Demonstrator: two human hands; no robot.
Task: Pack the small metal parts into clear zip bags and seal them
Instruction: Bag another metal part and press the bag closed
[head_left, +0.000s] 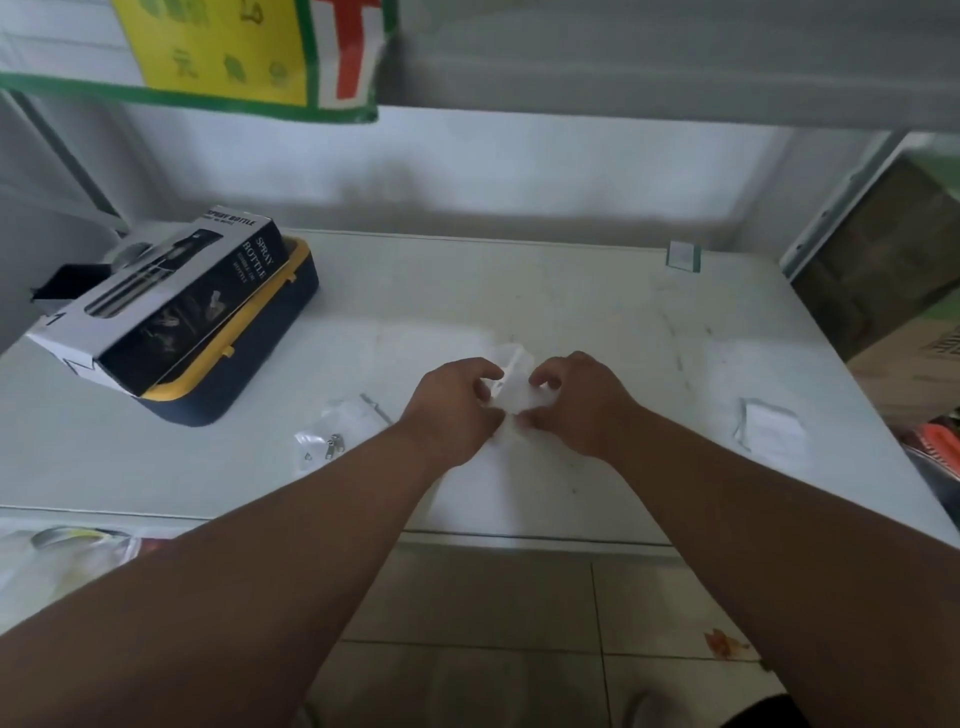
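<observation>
Table (571, 291): white top, scuffed; person stands at its near edge.

Left hand (452, 400): fingers curled, thumb and fingertips pinched on the left edge of a bag (514, 384). Nothing else held.

Right hand (576, 402): fingers curled likewise, pinched on the right edge of the same bag. The two hands nearly touch at the thumbs.

Bag: clear, small, at table centre between the hands, far end showing beyond the fingers. Whether it lies on the top or is lifted just off it cannot be told, nor whether parts are inside or the zip is closed; blur and glare hide it.

Parts (332, 447): a few small metal pieces near the left forearm, lying on or in a second clear bag; which cannot be told. More clear film (358, 410) just behind them.

Stack of bags (771, 434): flat, near the right table edge, well apart from the hands.

Box (171, 306): marked "spray bottle", lying tilted on a yellow-rimmed case (249, 364), far left.

Risks, as judged:
- Bag film is thin and slick; an uneven pinch could leave the zip part open, and parts would spill later.
- Clear film on a white top is hard to see; a bag could be missed or sealed empty.
- The left forearm passes close over the parts; a sweep could scatter them toward the near edge and floor.
</observation>
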